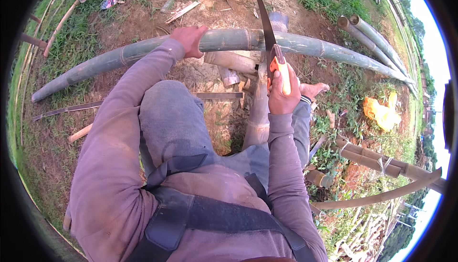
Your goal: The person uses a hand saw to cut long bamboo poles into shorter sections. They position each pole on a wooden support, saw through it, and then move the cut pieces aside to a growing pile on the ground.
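Across twelve o'clock, pole: one long green bamboo (224,40), running from nine to three o'clock in the wide view and crossing over a log (257,114).
Saw: one (267,16), at one o'clock, its blade across the pole just right of a node; whether the teeth have bitten, I cannot tell.
Left hand: one (190,41), at eleven o'clock, curled over the pole from above, thumb on the near side.
Right hand: one (285,92), at two o'clock, closed round the saw's orange handle.
Good sawing: I would judge long, even strokes best, with the blade square to the pole and light pressure.
Steady pole: the left hand should press firmly and stay well left of the teeth; the round pole could roll on the log.
Foot: one bare one (312,90) shows, at two o'clock, beside the right hand; best kept outside the blade's line.
Short pieces: two plain ones (234,61), near twelve o'clock, below the pole.
Spare poles: two (369,45), at two o'clock.
Yellow bag: one (381,113), at three o'clock.
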Motion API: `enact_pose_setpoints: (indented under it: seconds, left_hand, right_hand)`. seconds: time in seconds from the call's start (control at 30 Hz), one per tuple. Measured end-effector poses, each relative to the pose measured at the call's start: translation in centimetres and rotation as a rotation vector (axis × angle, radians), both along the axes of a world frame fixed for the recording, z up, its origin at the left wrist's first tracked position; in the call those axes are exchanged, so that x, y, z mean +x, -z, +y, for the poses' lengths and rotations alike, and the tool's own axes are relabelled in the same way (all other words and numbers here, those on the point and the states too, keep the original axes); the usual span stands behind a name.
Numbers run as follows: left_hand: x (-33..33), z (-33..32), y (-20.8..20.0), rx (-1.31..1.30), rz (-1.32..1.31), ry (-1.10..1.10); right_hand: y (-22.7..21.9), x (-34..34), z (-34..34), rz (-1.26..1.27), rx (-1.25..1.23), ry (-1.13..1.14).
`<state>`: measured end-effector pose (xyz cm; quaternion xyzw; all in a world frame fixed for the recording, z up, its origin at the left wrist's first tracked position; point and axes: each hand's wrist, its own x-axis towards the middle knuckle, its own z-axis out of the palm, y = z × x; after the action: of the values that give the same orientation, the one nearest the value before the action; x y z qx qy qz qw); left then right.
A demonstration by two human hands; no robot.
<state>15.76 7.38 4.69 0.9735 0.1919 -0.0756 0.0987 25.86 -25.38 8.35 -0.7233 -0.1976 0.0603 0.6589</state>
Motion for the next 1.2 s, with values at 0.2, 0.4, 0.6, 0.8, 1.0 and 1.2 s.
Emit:
enact_pose_setpoints:
  seconds: [0.2,0.4,0.6,0.8,1.0,1.2]
  left_hand:
    - [-1.0,0.0,0.1,-0.054,0.063,-0.039]
    - [-0.5,-0.4,0.6,-0.048,-0.016,-0.005]
    - [-1.0,-0.2,0.0,-0.029,-0.005,-0.028]
    - [-0.9,0.1,0.8,-0.043,0.014,-0.019]
    - [-0.2,-0.6,1.7,-0.042,-0.047,0.004]
    - [0.2,0.3,-0.4,-0.036,0.048,-0.027]
  right_hand:
    - [-0.8,-9.9,-12.8,-0.301,-0.299,0.011]
    - [2.6,-2.3,-5.4,-0.259,-0.216,0.046]
    - [1.6,-1.3,-0.8,-0.203,-0.104,0.011]
    - [-0.3,-11.5,-13.2,-0.297,-0.275,0.022]
    - [3.3,-1.6,-3.2,-0.065,-0.095,0.039]
    - [1.3,-3.5,-6.1,-0.118,-0.134,-0.005]
